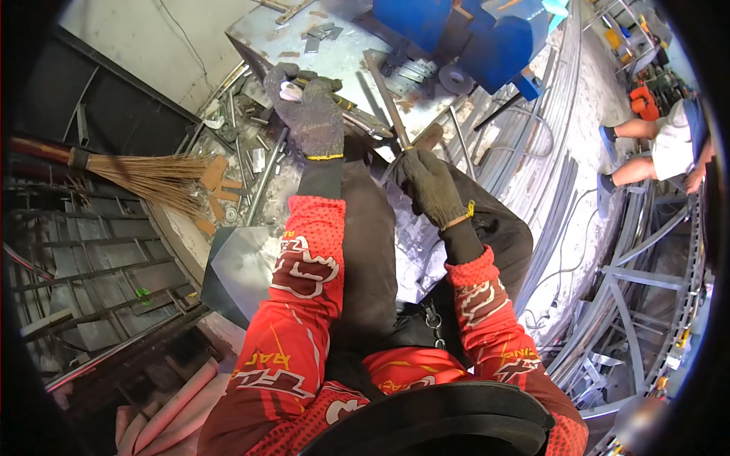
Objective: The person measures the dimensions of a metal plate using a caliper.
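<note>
My left hand (310,118), in a dark knit glove with a yellow cuff edge, is at the near edge of the metal-topped workbench (353,45). Its fingers are curled, and what they hold is hidden; a dark, yellow-marked strip (346,103) shows beside them. My right hand (430,186), gloved too, is closed above my right thigh. From it a long, rusty metal bar (386,95) slants up and away to the benchtop. Small flat metal pieces (321,35) and round metal discs (455,78) lie on the bench.
A stick broom (144,176) lies at left, near metal scraps on the floor. Blue metal parts (464,38) stand on the bench's far right. Long metal strips (559,152) run along the right, with a steel frame (623,311) beyond. A person's legs (635,152) show at far right.
</note>
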`<move>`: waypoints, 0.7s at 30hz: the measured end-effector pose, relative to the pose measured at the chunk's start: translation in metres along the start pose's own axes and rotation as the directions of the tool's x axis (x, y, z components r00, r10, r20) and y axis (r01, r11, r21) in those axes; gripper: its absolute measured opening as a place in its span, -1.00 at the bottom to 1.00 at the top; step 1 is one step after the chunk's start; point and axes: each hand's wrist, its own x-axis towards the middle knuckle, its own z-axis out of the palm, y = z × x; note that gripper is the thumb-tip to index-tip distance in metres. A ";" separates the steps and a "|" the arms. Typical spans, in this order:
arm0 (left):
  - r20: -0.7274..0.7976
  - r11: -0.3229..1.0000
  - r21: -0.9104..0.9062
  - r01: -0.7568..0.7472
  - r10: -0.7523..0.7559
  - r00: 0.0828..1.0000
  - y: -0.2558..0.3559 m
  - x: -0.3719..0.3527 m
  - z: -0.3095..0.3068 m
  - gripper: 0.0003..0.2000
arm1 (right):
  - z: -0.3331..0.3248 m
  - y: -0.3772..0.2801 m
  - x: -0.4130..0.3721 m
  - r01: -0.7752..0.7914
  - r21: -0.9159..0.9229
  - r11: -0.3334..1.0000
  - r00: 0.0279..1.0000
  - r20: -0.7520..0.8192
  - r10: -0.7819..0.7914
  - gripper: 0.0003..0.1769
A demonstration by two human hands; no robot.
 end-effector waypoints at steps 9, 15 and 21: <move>-0.083 0.989 -0.124 0.078 -0.089 0.993 -0.015 0.002 -0.006 -0.54 | -0.045 -0.059 -0.039 -0.918 0.354 0.179 0.336 0.455 0.824 -0.65; -0.056 0.996 -0.081 0.043 -0.047 0.997 -0.007 -0.001 -0.003 -0.53 | 0.007 -0.006 -0.021 -0.089 -0.021 0.996 0.996 0.030 0.090 -0.71; -0.128 0.994 -0.065 0.089 -0.096 0.987 -0.011 0.004 -0.004 -0.52 | -0.018 -0.035 -0.018 -0.755 0.404 0.516 0.651 0.367 0.664 -0.79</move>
